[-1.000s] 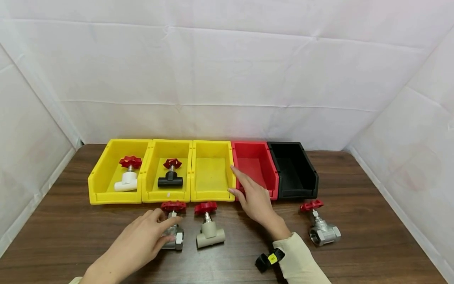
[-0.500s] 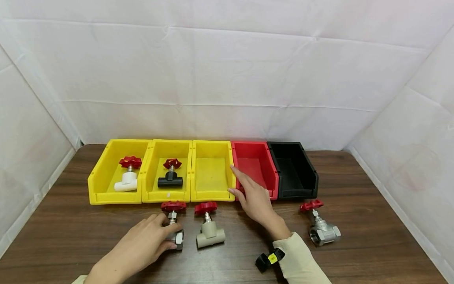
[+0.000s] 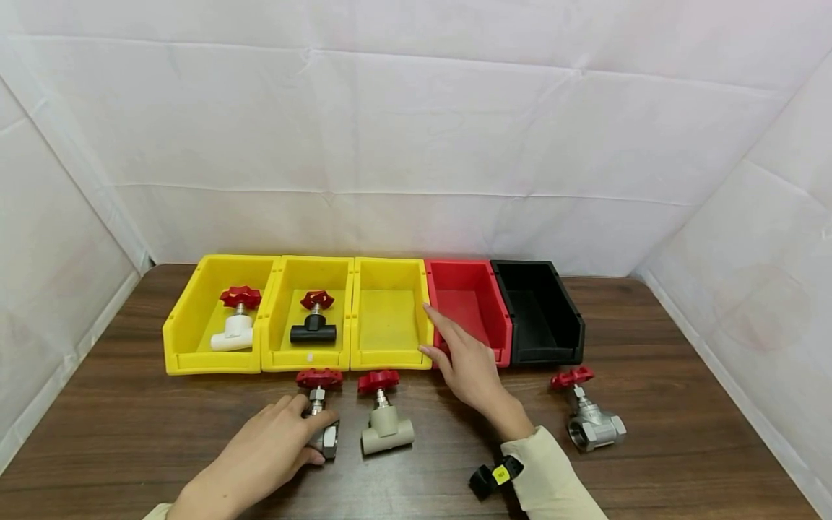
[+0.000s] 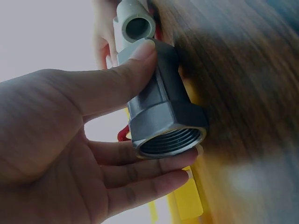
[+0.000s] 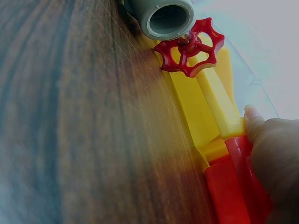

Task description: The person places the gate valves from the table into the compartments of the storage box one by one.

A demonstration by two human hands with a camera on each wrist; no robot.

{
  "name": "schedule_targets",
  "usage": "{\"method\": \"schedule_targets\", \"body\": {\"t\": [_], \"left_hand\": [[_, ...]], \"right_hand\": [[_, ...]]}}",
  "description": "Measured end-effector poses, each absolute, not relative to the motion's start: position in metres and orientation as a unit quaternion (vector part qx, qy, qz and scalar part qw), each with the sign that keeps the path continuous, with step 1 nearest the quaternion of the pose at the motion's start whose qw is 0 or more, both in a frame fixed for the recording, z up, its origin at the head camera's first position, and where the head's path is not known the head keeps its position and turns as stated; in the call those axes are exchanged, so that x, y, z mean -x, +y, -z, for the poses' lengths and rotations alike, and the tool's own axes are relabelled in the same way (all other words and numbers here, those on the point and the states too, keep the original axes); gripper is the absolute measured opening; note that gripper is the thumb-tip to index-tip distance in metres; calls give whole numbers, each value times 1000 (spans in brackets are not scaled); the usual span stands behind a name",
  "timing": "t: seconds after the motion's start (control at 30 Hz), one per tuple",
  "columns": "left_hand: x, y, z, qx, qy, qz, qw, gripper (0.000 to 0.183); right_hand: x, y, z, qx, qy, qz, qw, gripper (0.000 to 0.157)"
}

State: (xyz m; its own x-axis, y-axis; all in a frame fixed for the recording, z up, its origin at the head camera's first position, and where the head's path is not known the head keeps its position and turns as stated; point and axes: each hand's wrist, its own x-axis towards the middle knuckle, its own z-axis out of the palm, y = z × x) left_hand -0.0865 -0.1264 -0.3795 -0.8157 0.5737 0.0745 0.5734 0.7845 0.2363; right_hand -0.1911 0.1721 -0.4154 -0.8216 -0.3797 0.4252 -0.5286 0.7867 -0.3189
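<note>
My left hand [image 3: 263,451] grips the silver metal valve [image 3: 330,439] by its body. In the left wrist view the thumb lies on one side of the metal body [image 4: 161,100] and the fingers on the other, with the threaded opening facing the camera. Its red handwheel [image 3: 319,378] points toward the bins. My right hand [image 3: 469,367] rests with extended fingers at the shared edge of the third yellow bin [image 3: 390,359] and the red bin [image 3: 503,354]. Between the hands lies a beige valve [image 3: 387,435] with a red handwheel.
A white valve [image 3: 234,336] and a black valve [image 3: 313,332] sit in the two left yellow bins. The black bin [image 3: 547,356] ends the row. Another metal valve [image 3: 594,427] lies on the wooden table [image 3: 689,433] at right. White sheeting [image 3: 416,130] encloses the table.
My left thumb and fingers have closed on the metal valve's body, and the hand has shifted slightly right. My right hand stays in place.
</note>
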Motion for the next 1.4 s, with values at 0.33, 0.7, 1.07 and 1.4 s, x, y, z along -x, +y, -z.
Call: {"method": "schedule_targets", "body": {"t": [0.33,0.7,1.07,1.4], "left_hand": [[85,-121,380,-302,947,-110,-18,45],[83,-116,380,-290,952,-98,-21,37],[82,-114,381,-294,950,-94,-41,32],[83,-115,381,-304,949,-76,-43,34]], "right_hand": [[190,173,416,-242,-930,-219,170,71],[190,172,414,-243,-930,-224,161,71],[190,171,413,-239,-932,-225,155,71],[189,171,413,-235,-933,-227,150,72]]}}
